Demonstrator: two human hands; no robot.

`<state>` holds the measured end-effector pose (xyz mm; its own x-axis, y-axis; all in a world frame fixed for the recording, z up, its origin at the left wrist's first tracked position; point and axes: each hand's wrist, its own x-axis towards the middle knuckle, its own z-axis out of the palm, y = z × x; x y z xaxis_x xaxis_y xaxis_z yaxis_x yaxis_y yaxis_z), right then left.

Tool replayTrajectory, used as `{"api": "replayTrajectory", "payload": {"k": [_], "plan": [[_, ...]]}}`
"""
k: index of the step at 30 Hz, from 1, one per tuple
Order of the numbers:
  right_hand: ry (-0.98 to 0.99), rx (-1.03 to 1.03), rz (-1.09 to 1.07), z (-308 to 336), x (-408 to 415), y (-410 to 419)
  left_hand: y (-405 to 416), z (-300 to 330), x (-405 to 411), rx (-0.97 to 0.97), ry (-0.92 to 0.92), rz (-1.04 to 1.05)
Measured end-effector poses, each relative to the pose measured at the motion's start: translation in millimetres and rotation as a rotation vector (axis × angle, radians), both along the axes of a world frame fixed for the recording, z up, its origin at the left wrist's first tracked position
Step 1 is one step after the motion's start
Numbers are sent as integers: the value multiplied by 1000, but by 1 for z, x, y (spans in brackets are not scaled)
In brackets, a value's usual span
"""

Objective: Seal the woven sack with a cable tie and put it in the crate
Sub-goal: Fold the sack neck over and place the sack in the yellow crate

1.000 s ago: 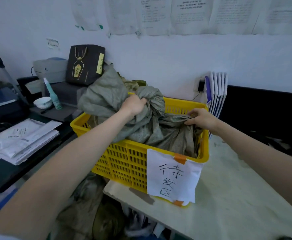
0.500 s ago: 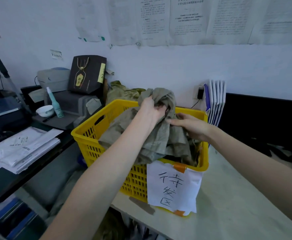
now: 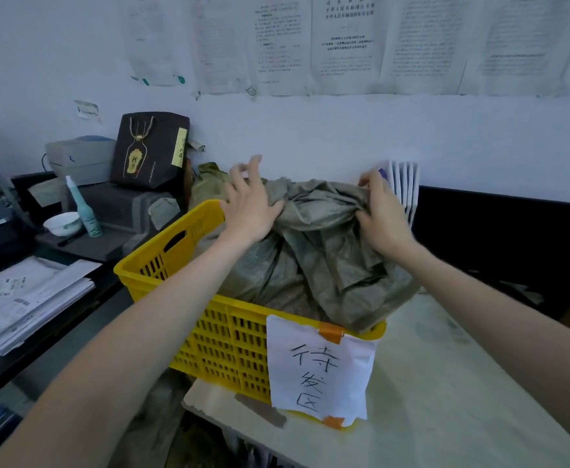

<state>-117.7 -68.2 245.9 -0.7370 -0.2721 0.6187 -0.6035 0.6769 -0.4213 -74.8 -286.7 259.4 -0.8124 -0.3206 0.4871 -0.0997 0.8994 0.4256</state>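
Head view: a grey-green sack (image 3: 314,251) fills a yellow crate (image 3: 222,339) on a pale table (image 3: 445,383). Left hand (image 3: 248,206) rests flat on the sack's left side, fingers spread and straight. Right hand (image 3: 383,214) grips a bunched fold at the sack's right. A handwritten paper label (image 3: 320,366) is taped to the crate's front.

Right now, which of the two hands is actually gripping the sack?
The right hand: its fingers are curled round a bunch of the woven sack. The left hand has its fingers spread, only the palm on it.
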Motion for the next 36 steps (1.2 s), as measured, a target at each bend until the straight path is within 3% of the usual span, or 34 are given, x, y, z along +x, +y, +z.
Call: {"api": "replayTrajectory", "payload": {"k": [3, 5, 8, 12, 16, 19, 21, 24, 26, 32, 36], "plan": [[-191, -255, 142, -28, 20, -11, -15, -25, 12, -321, -50, -290], [-373, -236, 226, -45, 30, -13, -25, -45, 21, -649, -98, -427], [-635, 101, 374, -55, 34, -7, -42, -69, 35, -868, -71, -532], [-722, 648, 473, -62, 27, -15, -39, -78, 36, -1080, -11, -675], [-939, 950, 400, -55, 19, -35, -18, -76, 22, -1346, -117, -789], [-1015, 1126, 386, -53, 6, -42, -10, -78, 4, -1511, -173, -746], [-936, 1257, 371, -60, -4, -39, -5, -79, -8, -1538, -215, -685], [-590, 1451, 222, -77, -15, -30, -10, -85, -20, -1439, -297, -542], [-457, 1459, 130, -85, -20, -27, -18, -92, -27, -1381, -354, -474], [-372, 1250, 189, -83, -20, -16, -14, -96, -18, -1227, -438, -514], [-548, 837, 395, -74, -9, -13, -18, -98, 2, -1020, -502, -578]]}}
